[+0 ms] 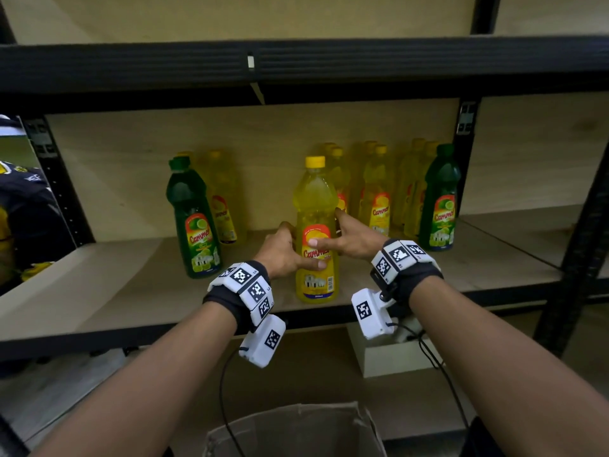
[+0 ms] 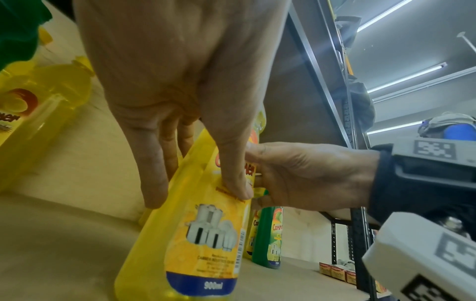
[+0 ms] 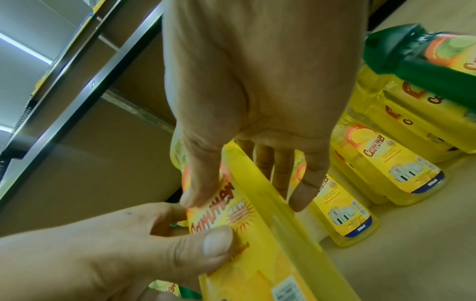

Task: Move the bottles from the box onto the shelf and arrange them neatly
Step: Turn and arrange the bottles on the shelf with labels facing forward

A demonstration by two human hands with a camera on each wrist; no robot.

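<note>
A yellow bottle (image 1: 315, 199) with a yellow cap stands upright near the front edge of the wooden shelf (image 1: 131, 291). Both hands hold it at label height. My left hand (image 1: 296, 249) grips its left side, thumb laid across the label. On the other side my right hand (image 1: 342, 234) pinches it between thumb and fingers. The left wrist view shows the left thumb (image 2: 237, 183) on the front of the bottle (image 2: 206, 244) and the fingers along its side. The right wrist view shows the same grip on the bottle (image 3: 257, 244), with the right thumb (image 3: 198, 183) on the label.
A green bottle (image 1: 192, 222) stands to the left and another green bottle (image 1: 440, 199) to the right. Several yellow bottles (image 1: 377, 192) stand in rows behind. An open cardboard box (image 1: 296, 430) sits below me. The upper shelf beam (image 1: 296, 61) hangs overhead. A small white box (image 1: 392, 354) lies under the shelf.
</note>
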